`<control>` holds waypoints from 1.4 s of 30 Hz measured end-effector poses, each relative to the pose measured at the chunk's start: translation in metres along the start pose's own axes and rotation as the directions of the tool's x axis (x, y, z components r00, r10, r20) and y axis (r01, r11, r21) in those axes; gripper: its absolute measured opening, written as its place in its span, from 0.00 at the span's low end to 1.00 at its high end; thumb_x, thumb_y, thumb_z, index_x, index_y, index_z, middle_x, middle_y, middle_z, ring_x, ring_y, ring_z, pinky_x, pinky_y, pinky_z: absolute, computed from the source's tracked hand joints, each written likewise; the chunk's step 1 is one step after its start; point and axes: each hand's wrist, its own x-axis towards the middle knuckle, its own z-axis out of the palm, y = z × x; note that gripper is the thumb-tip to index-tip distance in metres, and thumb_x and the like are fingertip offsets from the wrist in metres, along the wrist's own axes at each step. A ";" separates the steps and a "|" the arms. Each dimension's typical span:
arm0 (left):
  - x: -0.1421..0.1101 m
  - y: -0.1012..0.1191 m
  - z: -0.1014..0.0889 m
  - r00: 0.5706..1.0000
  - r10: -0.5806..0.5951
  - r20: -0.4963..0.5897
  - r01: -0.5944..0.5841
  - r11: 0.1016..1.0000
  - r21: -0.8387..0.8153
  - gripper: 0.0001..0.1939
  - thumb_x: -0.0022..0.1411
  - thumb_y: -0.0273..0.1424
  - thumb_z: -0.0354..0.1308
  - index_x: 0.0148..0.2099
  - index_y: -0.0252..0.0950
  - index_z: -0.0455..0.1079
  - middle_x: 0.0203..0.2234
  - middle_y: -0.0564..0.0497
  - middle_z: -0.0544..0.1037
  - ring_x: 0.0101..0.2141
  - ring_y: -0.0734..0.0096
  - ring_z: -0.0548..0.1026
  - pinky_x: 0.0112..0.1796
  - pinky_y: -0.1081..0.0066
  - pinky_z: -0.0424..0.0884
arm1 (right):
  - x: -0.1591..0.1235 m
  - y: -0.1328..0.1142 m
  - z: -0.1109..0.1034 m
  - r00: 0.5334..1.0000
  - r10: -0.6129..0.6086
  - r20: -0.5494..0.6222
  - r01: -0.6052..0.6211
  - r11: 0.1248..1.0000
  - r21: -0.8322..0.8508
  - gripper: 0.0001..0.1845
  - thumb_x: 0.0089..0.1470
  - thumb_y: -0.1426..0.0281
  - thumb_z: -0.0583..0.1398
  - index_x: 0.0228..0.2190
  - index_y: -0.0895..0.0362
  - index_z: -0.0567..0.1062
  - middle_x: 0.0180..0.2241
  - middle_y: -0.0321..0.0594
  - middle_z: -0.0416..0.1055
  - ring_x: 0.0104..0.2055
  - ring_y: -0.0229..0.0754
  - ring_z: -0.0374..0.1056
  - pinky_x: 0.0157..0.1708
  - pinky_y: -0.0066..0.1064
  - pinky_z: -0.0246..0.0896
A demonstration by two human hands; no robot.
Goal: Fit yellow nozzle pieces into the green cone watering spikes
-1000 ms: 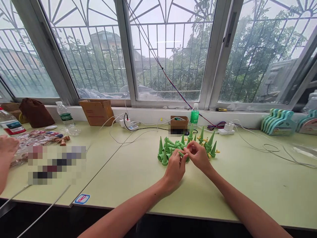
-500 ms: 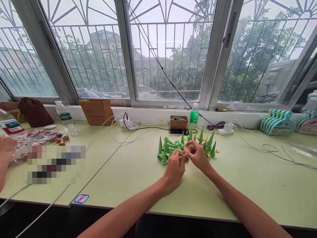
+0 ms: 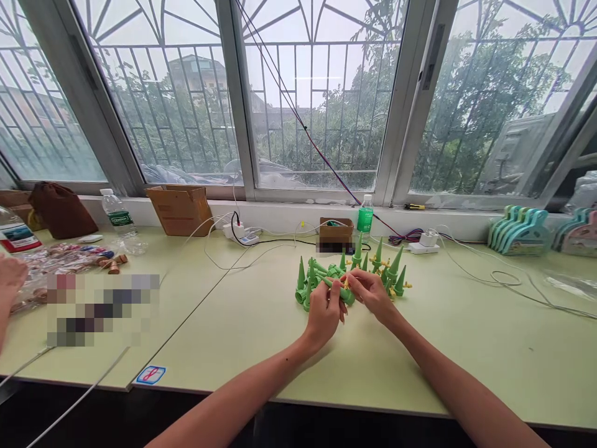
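Note:
My left hand (image 3: 323, 311) and my right hand (image 3: 370, 295) meet over a pale green table (image 3: 261, 323), both closed on one green plastic cone (image 3: 340, 291) held lying sideways between them. A small yellow piece shows at my right fingertips against the cone. Behind and around my hands stands a cluster of green cones (image 3: 354, 270), several upright, some lying, with small yellow parts among them.
Along the window sill sit a cardboard box (image 3: 181, 209), a green bottle (image 3: 365, 218), a power strip with cables (image 3: 242, 234) and a white charger (image 3: 423, 242). Teal flat toys (image 3: 517, 231) stand far right. Another person's hand (image 3: 10, 280) and bagged items are at left.
Both hands have shifted slightly left and the green cone now lies more level between them. The camera has drifted a little; the cone cluster stays put.

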 end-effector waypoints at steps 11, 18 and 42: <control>-0.001 0.004 0.000 1.000 0.014 -0.014 -0.012 0.993 0.119 0.19 0.67 0.46 0.48 0.34 0.35 0.63 0.14 0.57 0.67 0.11 0.78 0.65 0.14 0.77 0.60 | 0.001 -0.003 0.000 0.998 -0.061 -0.033 0.056 0.989 -0.136 0.18 0.57 0.57 0.58 0.26 0.59 0.73 0.22 0.35 0.62 0.21 0.34 0.53 0.19 0.26 0.48; 0.001 -0.007 -0.003 0.985 0.171 0.007 -0.164 0.936 0.313 0.15 0.68 0.40 0.47 0.34 0.35 0.64 0.21 0.53 0.69 0.18 0.76 0.68 0.20 0.75 0.64 | 0.001 0.002 0.000 0.998 -0.051 -0.048 0.041 0.983 -0.178 0.19 0.56 0.58 0.59 0.22 0.58 0.69 0.18 0.32 0.56 0.21 0.33 0.50 0.19 0.27 0.44; 0.003 -0.012 -0.004 0.942 0.320 0.101 -0.329 0.828 0.454 0.12 0.69 0.34 0.46 0.34 0.36 0.65 0.28 0.50 0.69 0.26 0.73 0.68 0.26 0.72 0.66 | 0.003 0.001 0.001 0.991 0.006 -0.136 -0.037 0.975 -0.220 0.24 0.56 0.55 0.57 0.16 0.56 0.61 0.15 0.30 0.53 0.18 0.33 0.49 0.18 0.26 0.45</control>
